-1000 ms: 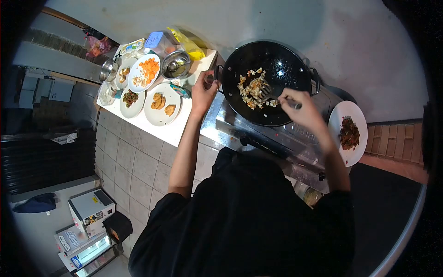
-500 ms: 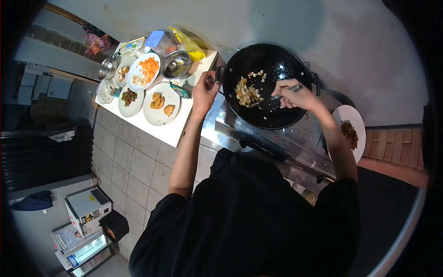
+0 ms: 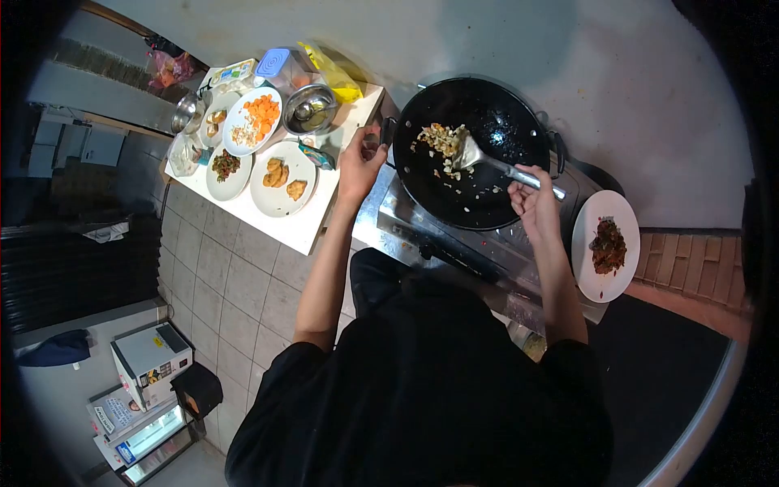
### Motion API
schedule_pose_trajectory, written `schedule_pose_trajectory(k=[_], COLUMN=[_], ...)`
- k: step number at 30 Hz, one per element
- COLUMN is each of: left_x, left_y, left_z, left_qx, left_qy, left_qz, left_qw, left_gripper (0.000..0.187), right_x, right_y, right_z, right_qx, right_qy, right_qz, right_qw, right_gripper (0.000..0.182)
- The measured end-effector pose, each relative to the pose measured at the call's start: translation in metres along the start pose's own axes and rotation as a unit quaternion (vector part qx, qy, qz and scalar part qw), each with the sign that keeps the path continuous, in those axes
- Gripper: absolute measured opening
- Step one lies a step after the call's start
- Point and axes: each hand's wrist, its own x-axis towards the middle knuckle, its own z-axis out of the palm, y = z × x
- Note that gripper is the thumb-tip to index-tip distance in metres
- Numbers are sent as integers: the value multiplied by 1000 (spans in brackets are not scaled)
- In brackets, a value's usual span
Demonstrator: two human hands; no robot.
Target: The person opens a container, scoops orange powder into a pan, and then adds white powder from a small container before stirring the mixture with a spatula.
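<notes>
A black wok (image 3: 454, 199) sits on the stove (image 3: 422, 217). Its left handle is gripped by my left hand (image 3: 361, 165). My right hand (image 3: 534, 201) is closed on the handle of a metal spatula (image 3: 469, 152), whose blade touches the chopped food (image 3: 438, 140) in the left part of the wok. Small white bits are scattered over the wok's bottom. Right of the stove's burner, near my right forearm, lies a white plate (image 3: 592, 280) with a dark reddish chopped food (image 3: 608, 247).
On the white table (image 3: 301, 235) at left are a plate of chopped carrots (image 3: 261, 114), a plate with fried pieces (image 3: 276, 174), a plate of chopped greens (image 3: 225, 165), a metal bowl (image 3: 310, 110), a blue-lidded container (image 3: 276, 65) and a yellow bag (image 3: 333, 73).
My right hand has moved back toward my body, down and right in view. The spatula blade now shows by the food, which has shifted up in the wok. My left hand stays on the handle.
</notes>
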Motion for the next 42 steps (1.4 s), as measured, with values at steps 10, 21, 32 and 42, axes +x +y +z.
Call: schedule_pose_trajectory(k=[10,21,32,42], left_x=[2,16,25,37], left_y=[3,-13,-13,-14], left_z=[-8,-17,-19,-21], left_qx=[10,7,-3,11], left_qy=[-54,-137,-158,-185], left_qz=[12,43,62,79], left_qw=[998,990,985,980], left_gripper=[35,38,42,43], right_x=[-14,-29,-31,-49], right_y=[-14,35,40,26], right_z=[28,52,85,99], right_qx=[-199,-514,-507,-475], right_qy=[-53,1,34,13], right_qz=[-121,-225,-265,-272], right_qw=[971,828,819,837], right_gripper=[26,10,7,3])
